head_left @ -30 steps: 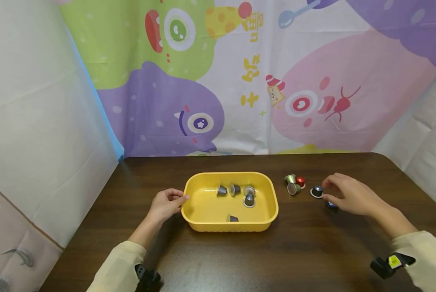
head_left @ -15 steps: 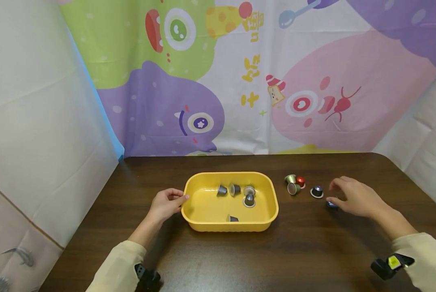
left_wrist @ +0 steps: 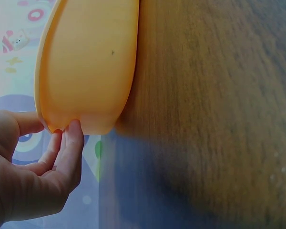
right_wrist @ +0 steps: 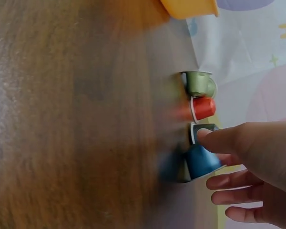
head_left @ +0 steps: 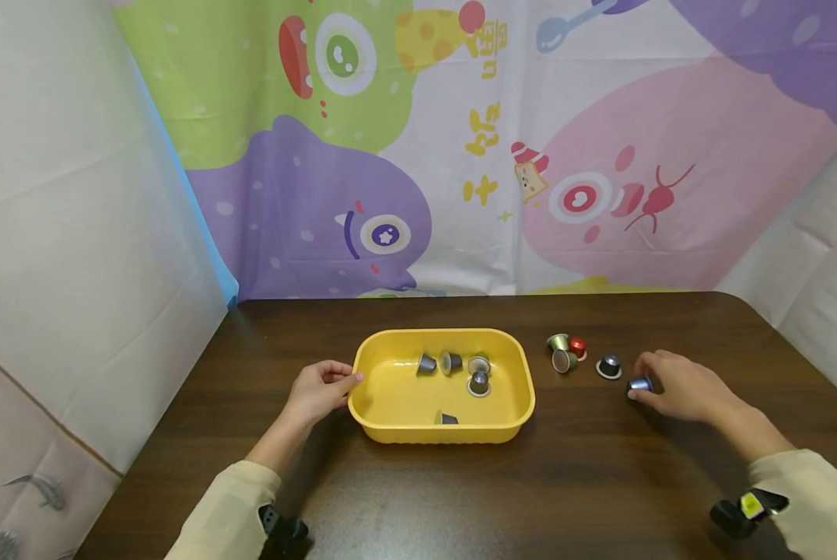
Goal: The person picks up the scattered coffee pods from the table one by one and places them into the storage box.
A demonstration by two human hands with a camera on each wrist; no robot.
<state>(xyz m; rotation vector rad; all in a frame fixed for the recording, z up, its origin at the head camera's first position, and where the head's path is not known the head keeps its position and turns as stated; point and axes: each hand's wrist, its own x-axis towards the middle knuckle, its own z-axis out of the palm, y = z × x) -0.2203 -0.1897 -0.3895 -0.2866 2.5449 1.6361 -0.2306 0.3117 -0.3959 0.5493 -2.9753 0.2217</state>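
A blue pod (head_left: 639, 384), well to the right of the tub (head_left: 441, 435), is pinched between thumb and index finger of the right hand (head_left: 688, 386).
The right hand's other fingers are slightly bent and spread; whether the blue pod touches the table (head_left: 502, 498) cannot be told. Between it and the tub, a dark pod (head_left: 609, 366) stands rim down; nearer the tub, a red pod (head_left: 577, 347) and two green pods (head_left: 563, 361) cluster. The left hand (head_left: 318, 391) pinches the tub's left rim between thumb and fingertips. More pods (head_left: 427, 365) lie inside the tub, one by its near wall. Behind the tub hangs a cartoon backdrop (head_left: 306, 210).
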